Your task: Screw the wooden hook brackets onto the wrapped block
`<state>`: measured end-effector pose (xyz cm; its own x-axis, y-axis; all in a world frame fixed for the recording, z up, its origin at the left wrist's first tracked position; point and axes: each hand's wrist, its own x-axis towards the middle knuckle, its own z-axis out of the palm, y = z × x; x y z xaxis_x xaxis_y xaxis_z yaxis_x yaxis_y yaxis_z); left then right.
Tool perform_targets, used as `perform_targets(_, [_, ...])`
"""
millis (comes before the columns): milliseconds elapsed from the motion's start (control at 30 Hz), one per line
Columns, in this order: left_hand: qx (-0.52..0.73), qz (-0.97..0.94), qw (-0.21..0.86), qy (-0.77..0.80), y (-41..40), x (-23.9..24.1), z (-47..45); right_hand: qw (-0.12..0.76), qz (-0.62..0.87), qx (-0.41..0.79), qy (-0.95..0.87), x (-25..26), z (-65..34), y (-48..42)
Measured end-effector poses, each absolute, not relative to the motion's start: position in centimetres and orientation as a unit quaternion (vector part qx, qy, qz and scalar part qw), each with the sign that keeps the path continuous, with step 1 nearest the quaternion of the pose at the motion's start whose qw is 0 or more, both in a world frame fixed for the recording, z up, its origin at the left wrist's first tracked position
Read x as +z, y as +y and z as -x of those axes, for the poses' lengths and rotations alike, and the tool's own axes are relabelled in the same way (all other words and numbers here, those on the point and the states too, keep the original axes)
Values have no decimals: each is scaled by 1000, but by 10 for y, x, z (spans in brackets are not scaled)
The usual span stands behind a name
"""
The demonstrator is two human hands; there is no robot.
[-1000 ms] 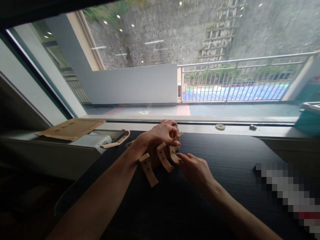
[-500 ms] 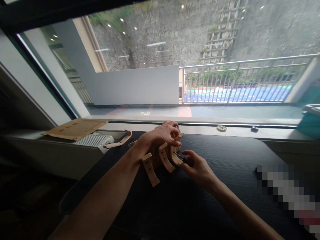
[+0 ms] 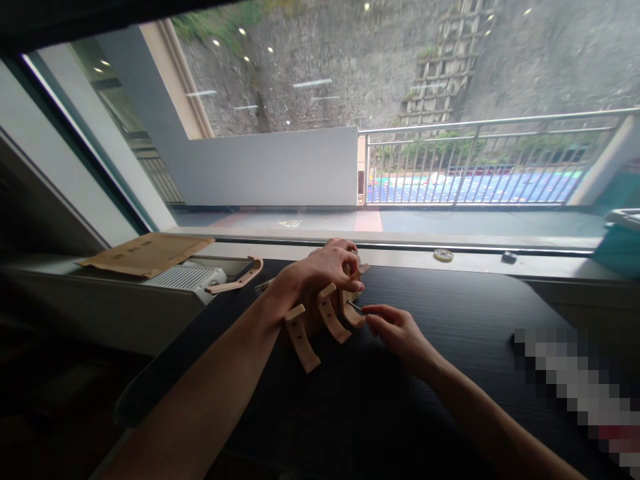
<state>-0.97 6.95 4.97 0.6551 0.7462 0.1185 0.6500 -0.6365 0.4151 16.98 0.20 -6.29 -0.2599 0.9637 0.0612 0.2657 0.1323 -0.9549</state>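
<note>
A light wooden rack with several curved hooks [image 3: 320, 323] stands on the dark table [image 3: 450, 320] near the window. My left hand [image 3: 327, 267] is closed over its top, fingers wrapped round the upper hook. My right hand [image 3: 395, 327] sits just right of the rack, fingers pinched on a small dark tool [image 3: 356, 307] whose tip touches the rightmost hook. A loose wooden hook [image 3: 237, 279] lies to the left on a white ribbed device [image 3: 185, 277].
A cardboard sheet [image 3: 145, 252] rests on the ledge at left. On the window sill lie a small round object [image 3: 443, 255] and a small dark piece [image 3: 509, 257]. A teal box [image 3: 617, 243] stands at far right. A blurred patch [image 3: 575, 380] covers the table's right edge.
My right hand shifted slightly, raising the small tool against the rightmost hook. My left hand has stayed on the rack's top. The camera has drifted a little.
</note>
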Motion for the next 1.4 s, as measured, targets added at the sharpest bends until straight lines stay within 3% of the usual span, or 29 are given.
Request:
perform_targets(100, [144, -894, 168, 390, 69, 50, 10, 376, 489, 424, -662, -63, -169, 3])
perform_targets(200, [145, -892, 170, 393, 68, 51, 9, 367, 498, 237, -749, -60, -168, -3])
perform_targets(333, [143, -889, 176, 398, 67, 52, 9, 261, 487, 20, -833, -54, -168, -13])
perform_targets(433, [143, -889, 174, 399, 68, 51, 10, 220, 482, -33, -848, -53, -168, -14])
perform_targets(533, [144, -893, 168, 392, 69, 50, 10, 270, 484, 50, -831, -55, -167, -10])
perform_targets(633, [145, -896, 163, 386, 70, 50, 10, 358, 486, 258, -754, -58, -167, -3])
perform_targets(733, [142, -895, 164, 389, 70, 50, 10, 373, 472, 411, -685, -59, -168, 2])
perform_targets(800, [141, -895, 166, 390, 70, 50, 10, 365, 479, 388, -697, -59, -168, 1])
perform_targets(1000, [150, -890, 168, 397, 68, 50, 9, 257, 504, 17, -824, -52, -166, -13])
perform_targets(1133, [146, -890, 171, 396, 67, 51, 9, 192, 483, -71, -851, -48, -164, -17])
perform_targets(1267, [139, -889, 175, 400, 67, 52, 8, 250, 490, 27, -835, -52, -163, -12])
perform_targets(1400, [138, -896, 158, 390, 66, 53, 7, 370, 479, 319, -729, -59, -165, 0])
